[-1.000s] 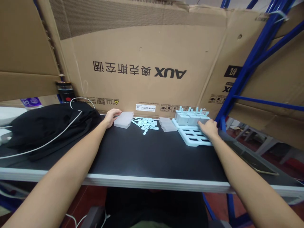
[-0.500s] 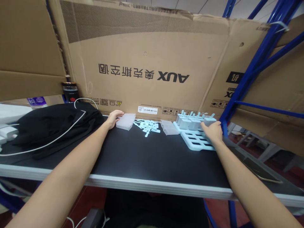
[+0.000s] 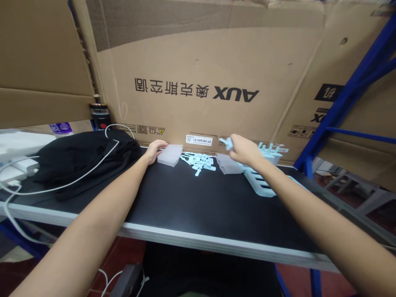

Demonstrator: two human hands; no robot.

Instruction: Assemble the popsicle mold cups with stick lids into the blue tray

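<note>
My left hand is at the left side of a frosted plastic ice-pop mold, fingers curled against its edge. My right hand is raised above the table, closed around a light blue ice-pop stick that points left. Between the two molds lies a loose pile of light blue ice-pop sticks. A second frosted mold lies below my right hand. Behind my right wrist is a light blue rack with molds and upright sticks, partly hidden by my arm.
A large cardboard sheet stands behind the black tabletop. To the left lie a black cloth, a white cable and a dark jar. Blue shelf posts rise at the right.
My right hand has left the rack, moving left and up with a light blue stick in it. My left hand stays by the frosted mold. The camera view has shifted slightly.
</note>
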